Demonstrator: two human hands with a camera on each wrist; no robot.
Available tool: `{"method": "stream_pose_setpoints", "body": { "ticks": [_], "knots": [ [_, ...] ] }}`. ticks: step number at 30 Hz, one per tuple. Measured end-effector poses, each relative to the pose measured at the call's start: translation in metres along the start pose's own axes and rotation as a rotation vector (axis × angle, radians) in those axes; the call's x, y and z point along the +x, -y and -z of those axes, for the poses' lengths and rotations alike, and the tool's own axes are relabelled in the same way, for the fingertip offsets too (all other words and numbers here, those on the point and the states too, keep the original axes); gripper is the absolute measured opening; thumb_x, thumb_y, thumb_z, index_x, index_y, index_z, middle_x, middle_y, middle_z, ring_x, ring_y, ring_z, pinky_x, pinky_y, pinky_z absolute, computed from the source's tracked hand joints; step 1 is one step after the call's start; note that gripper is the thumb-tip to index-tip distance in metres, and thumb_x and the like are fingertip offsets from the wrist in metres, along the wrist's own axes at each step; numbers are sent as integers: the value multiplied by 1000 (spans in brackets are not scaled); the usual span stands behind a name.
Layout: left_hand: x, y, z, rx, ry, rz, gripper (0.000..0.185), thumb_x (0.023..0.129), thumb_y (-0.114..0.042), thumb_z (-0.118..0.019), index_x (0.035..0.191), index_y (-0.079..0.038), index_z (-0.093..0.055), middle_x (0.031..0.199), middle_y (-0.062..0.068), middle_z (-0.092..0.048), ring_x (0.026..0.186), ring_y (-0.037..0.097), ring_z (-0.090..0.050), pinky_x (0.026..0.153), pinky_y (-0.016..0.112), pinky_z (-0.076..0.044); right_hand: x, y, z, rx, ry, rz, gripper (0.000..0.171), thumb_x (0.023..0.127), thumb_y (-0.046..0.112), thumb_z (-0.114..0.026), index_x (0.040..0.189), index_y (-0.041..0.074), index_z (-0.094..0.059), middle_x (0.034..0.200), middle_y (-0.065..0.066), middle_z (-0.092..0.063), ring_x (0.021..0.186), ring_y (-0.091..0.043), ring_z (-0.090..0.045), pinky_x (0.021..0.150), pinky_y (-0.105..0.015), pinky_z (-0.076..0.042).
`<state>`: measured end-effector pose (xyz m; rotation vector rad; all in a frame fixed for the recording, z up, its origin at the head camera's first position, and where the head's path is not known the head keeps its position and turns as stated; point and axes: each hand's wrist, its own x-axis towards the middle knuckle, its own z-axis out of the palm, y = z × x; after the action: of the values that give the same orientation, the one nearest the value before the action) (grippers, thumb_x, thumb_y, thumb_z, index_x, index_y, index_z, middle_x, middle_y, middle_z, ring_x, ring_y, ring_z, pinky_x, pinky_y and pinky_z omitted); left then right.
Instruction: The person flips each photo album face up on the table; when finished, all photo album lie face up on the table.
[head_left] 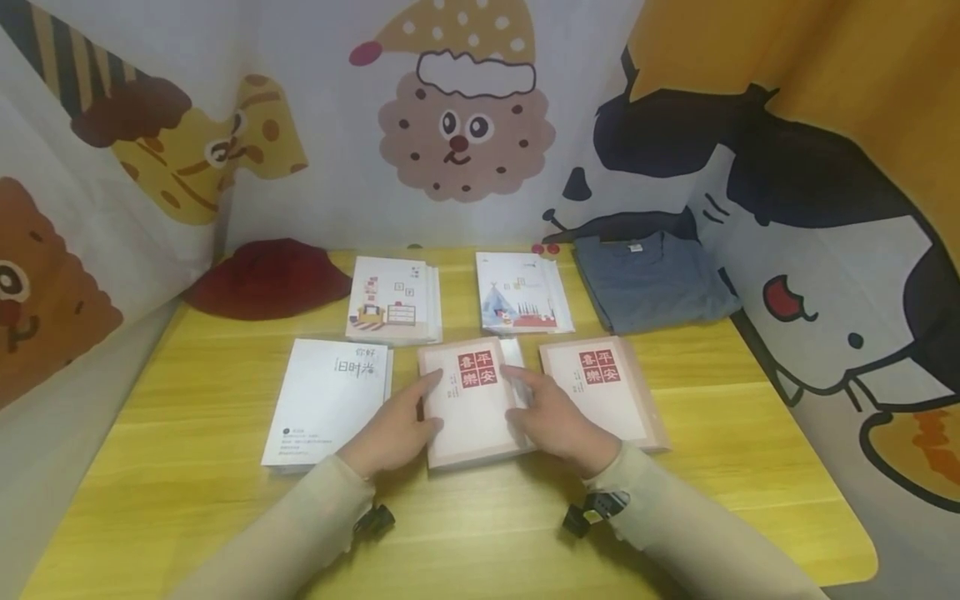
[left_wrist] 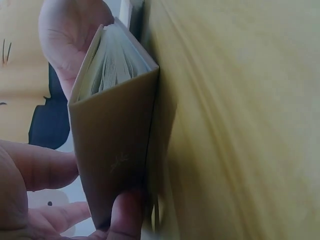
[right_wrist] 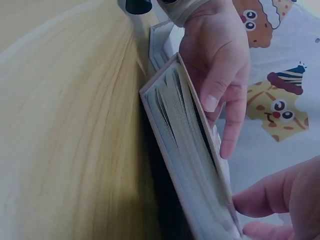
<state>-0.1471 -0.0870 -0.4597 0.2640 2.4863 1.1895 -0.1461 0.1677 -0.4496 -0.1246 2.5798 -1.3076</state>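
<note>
A beige book with a red seal on its cover (head_left: 472, 400) lies at the middle of the yellow table (head_left: 750, 433). My left hand (head_left: 408, 412) grips its left edge, thumb on the cover. My right hand (head_left: 536, 404) holds the right edge, with the index finger laid across the cover. In the left wrist view the book's spine (left_wrist: 115, 150) faces the camera, with my thumb (left_wrist: 127, 215) at its corner. The right wrist view shows the page edges (right_wrist: 185, 145) raised a little off the table, my right hand's fingers (right_wrist: 270, 195) on the cover and my left hand (right_wrist: 220, 65) beyond.
A white book (head_left: 326, 400) lies to the left and a matching red-seal book (head_left: 607, 387) to the right. Two illustrated books (head_left: 393, 300) (head_left: 521, 292), a red hat (head_left: 266, 279) and a folded grey-blue shirt (head_left: 648, 279) sit behind. Cartoon-print cloth walls enclose three sides.
</note>
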Motion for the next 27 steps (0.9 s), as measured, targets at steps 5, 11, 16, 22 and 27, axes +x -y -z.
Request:
{"method": "stream_pose_setpoints", "body": {
  "ticks": [5, 11, 16, 22, 27],
  "knots": [
    [2, -1, 2, -8, -2, 17, 76, 102, -17, -62, 168, -16, -26, 175, 10, -23, 161, 34, -22, 130, 55, -17, 1, 0, -1, -94, 30, -2, 78, 89, 1, -74, 161, 11, -44, 164, -23, -42, 153, -42, -38, 126, -58, -29],
    [6, 0, 5, -7, -22, 5, 76, 102, -15, -62, 168, -11, -25, 174, 14, -25, 160, 36, -24, 130, 55, -18, -1, 3, -2, -150, 43, 31, 80, 89, 4, -75, 162, 7, -41, 162, -25, -44, 150, -43, -42, 126, -58, -30],
    [9, -1, 6, 4, -37, 9, 76, 102, -15, -60, 168, -9, -23, 172, 20, -27, 159, 39, -25, 130, 56, -18, -2, 4, -4, -139, 3, 42, 82, 88, 4, -74, 162, 9, -41, 161, -24, -45, 146, -45, -46, 121, -59, -38],
    [10, -5, 8, 6, -44, 20, 75, 103, -14, -58, 168, -7, -22, 172, 20, -26, 159, 39, -24, 130, 55, -18, -3, 6, -3, -110, 11, 23, 79, 90, 5, -74, 162, 14, -43, 160, -24, -47, 136, -46, -57, 112, -59, -49],
    [5, -11, 6, 15, -71, 17, 76, 103, -20, -61, 167, -3, -24, 170, 24, -29, 157, 42, -28, 129, 56, -21, -6, 5, 3, -83, 4, 28, 74, 93, 10, -75, 161, 13, -45, 160, -23, -47, 137, -46, -56, 114, -59, -47]
  ]
}}
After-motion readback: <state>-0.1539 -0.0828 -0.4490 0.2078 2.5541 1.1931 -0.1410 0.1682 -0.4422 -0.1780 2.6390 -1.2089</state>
